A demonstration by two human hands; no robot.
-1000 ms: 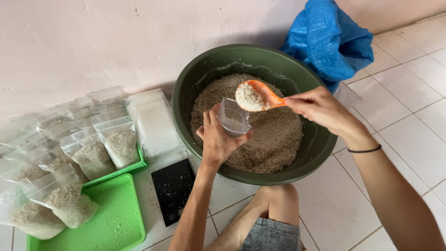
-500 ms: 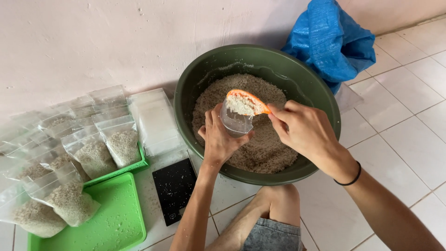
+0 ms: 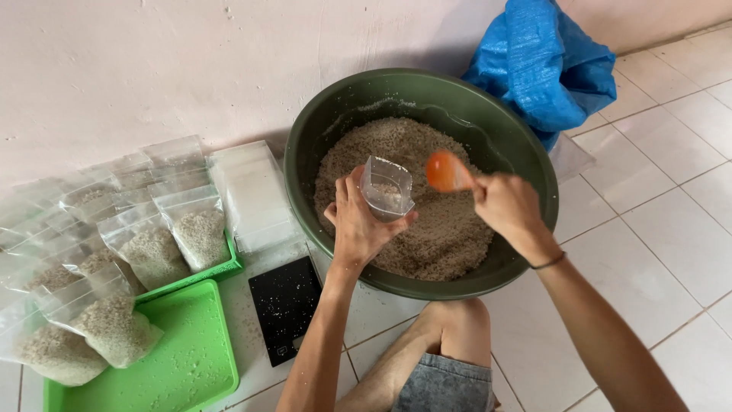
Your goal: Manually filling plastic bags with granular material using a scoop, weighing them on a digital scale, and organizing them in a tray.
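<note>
Overhead — crinkly clear pouch (image 3: 386,191), glossy orange scoop (image 3: 444,170)

this looks like a home floor used for small-scale packing, not a shop or workshop. the person sits on white square floor tiles (image 3: 671,221) with a bare knee (image 3: 456,324) just in front of a large round dark green plastic basin (image 3: 335,122) of pale grain. behind the basin rises a plain, scuffed pinkish plastered wall (image 3: 152,69). left of the basin lie filled clear plastic pouches (image 3: 197,229) on bright green plastic trays (image 3: 191,358), and a small black flat digital scale (image 3: 286,305) rests near its front rim. a crumpled blue woven tarp sack (image 3: 545,69) slumps at the basin's right.
</note>
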